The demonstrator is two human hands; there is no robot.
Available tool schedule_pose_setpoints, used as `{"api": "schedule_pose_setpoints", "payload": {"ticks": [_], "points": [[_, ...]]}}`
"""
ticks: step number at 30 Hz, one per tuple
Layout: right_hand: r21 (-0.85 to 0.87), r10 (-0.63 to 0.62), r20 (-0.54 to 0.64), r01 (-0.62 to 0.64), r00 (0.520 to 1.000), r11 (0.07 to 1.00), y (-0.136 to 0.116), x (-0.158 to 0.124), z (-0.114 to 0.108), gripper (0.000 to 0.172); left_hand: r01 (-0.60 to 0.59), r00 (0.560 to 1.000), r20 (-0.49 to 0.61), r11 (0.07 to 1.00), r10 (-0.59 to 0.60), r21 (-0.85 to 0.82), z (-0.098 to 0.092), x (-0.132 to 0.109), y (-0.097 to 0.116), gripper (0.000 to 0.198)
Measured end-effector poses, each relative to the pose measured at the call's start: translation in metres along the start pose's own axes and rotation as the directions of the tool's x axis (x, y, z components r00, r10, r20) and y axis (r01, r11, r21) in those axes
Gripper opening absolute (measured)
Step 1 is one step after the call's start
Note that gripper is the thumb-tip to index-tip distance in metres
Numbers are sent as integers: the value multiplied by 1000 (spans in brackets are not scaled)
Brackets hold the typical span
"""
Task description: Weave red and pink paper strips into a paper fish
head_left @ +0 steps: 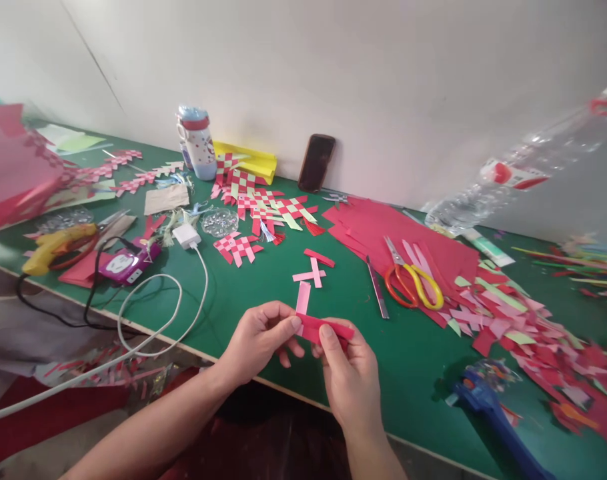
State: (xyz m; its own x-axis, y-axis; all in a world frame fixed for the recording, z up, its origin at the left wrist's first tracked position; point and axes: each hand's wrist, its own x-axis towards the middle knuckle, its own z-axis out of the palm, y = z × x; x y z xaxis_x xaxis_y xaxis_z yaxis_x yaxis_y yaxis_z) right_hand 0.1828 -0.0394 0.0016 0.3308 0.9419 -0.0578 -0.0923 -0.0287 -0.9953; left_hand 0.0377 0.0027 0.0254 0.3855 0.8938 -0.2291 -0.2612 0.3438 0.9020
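Note:
My left hand [267,335] pinches the left end of a red paper strip [317,325], where a pink paper strip [303,298] crosses it and sticks up. At the strip's right end, my right hand [347,365] grips it between thumb and fingers. Both hands hover over the green table's front edge. Just beyond them lie crossed pink strips [313,273] and a short red strip [319,257]. Farther back is a pile of woven paper fish [256,197] in red, pink and pale green, with one woven fish [237,249] apart in front.
Scissors [411,275] and a slim dark cutter-like tool [377,288] lie right of centre beside red paper sheets [383,230]. Paper scraps [523,327] and a blue glue gun [493,407] are at right. A white cable [203,280] loops at left. A phone [317,163] leans against the wall.

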Motion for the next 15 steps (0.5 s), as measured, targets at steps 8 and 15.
{"api": "schedule_pose_setpoints", "payload": {"ticks": [8, 15], "points": [[-62, -37, 24, 39, 999, 997, -11, 12, -5, 35, -25, 1000, 2, 1000, 25, -8, 8, 7, 15, 42], [-128, -27, 18, 29, 999, 991, -27, 28, -8, 41, -38, 999, 4, 999, 39, -30, 17, 21, 28, 47]]}}
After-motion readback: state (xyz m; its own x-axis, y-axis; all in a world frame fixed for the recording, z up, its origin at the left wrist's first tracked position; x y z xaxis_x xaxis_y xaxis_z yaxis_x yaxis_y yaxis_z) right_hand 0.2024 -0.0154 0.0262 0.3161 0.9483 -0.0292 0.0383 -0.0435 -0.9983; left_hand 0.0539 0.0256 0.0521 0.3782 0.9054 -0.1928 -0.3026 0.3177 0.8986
